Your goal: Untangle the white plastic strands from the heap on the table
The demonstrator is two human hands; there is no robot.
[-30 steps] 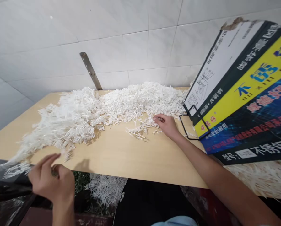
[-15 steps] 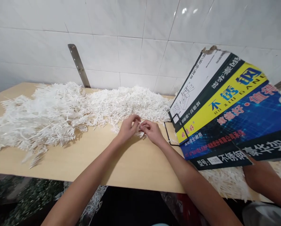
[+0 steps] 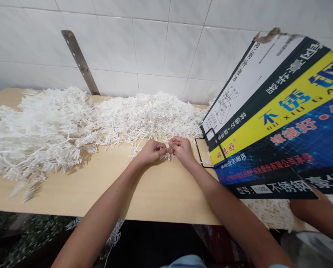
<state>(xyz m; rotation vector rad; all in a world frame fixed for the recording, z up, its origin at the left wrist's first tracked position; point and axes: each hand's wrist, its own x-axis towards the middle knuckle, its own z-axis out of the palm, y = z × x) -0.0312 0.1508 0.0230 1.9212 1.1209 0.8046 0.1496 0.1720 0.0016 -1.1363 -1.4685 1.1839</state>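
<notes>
My left hand [image 3: 153,152] and my right hand [image 3: 181,149] meet above the table [image 3: 166,197], thumbs and fingers pinched together. Between their fingertips is a small white piece, mostly hidden; it looks like one of the white branched plastic sprigs. A few loose white sprigs [image 3: 167,157] lie on the wood just under the fingers. Behind my hands stretches a heap of white sprigs [image 3: 155,115]. A larger, longer-stranded white pile [image 3: 49,126] covers the left part of the table.
A printed cardboard sheet [image 3: 266,123] stands upright at right, beside a black wire frame [image 3: 202,152]. Beyond it show another person's arm [image 3: 317,212] and more white pieces [image 3: 269,210]. A metal bracket [image 3: 81,63] is fixed to the tiled wall [image 3: 152,44]. Dark greenery [image 3: 35,234] lies below the table's left edge.
The view has shifted slightly, so the wall bracket and cardboard sit differently. My fingers have changed their pinch, and both hands stay close together at the same spot.
</notes>
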